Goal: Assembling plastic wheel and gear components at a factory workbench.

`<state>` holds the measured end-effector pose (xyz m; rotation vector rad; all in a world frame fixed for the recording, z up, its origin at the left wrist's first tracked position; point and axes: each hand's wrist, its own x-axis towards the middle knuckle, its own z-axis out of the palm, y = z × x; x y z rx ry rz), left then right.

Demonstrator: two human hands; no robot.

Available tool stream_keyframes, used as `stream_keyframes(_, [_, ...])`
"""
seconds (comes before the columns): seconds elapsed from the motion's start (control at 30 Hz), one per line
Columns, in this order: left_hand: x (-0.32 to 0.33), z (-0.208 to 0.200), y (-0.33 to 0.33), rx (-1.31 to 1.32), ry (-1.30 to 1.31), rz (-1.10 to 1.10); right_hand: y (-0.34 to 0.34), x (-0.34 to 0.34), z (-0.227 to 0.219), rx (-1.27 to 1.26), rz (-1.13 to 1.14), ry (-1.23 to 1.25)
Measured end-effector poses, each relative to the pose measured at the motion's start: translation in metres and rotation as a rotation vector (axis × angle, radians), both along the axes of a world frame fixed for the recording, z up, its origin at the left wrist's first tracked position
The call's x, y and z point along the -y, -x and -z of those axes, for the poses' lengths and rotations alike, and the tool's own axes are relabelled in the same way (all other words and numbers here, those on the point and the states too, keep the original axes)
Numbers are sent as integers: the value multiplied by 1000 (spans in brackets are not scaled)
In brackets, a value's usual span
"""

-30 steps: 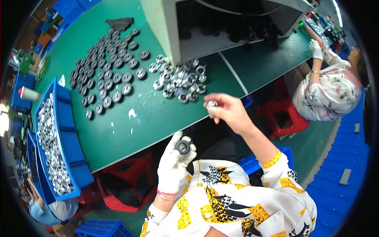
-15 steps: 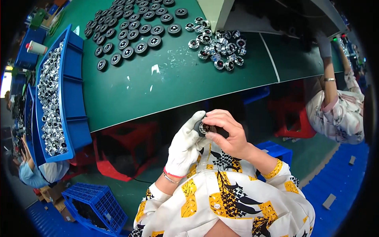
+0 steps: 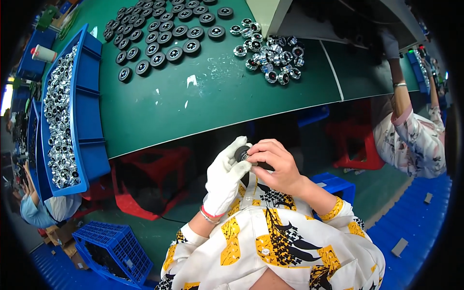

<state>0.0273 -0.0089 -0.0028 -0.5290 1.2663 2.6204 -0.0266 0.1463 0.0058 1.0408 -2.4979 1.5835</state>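
Note:
In front of my chest, just off the table's near edge, my left hand (image 3: 224, 175) in a white knit glove grips a small black toy-like wheel (image 3: 241, 152). Bare fingers of my right hand (image 3: 279, 167) pinch the wheel from its other side, where a bit of shiny hub shows. Most of the hub is hidden behind those fingers. Many finished-looking black wheels with silver centres (image 3: 174, 54) lie spread over the far left of the green table. A loose heap of chrome hubs (image 3: 275, 58) lies to their right.
A long blue bin (image 3: 89, 113) full of chrome hubs stands at the table's left. Red stools (image 3: 145, 186) and a blue crate (image 3: 113, 251) are below. A pale cabinet (image 3: 263, 17) rises behind the hubs. At the right a co-worker's arm (image 3: 400, 92) reaches over the table.
The wheel has turned in my hands: its shiny face showed more before, and now the black tyre shows. My right fingers have shifted over the hub. The view has moved slightly.

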Motion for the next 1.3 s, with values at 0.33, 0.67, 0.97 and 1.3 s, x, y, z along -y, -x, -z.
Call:
stream_keyframes(0.33, [-5, 0, 0, -144, 229, 63, 7, -11, -2, 165, -65, -79])
stream_keyframes(0.67, [-6, -6, 0, -421, 1043, 86, 1, -6, -8, 53, 26, -150])
stream_keyframes(0.97, [-8, -2, 6, -124, 634, 97, 6, -3, 0, 20, 37, -227])
stream_keyframes(1.3, [-6, 12, 10, -14, 250, -9, 2, 3, 9, 188, 95, -118])
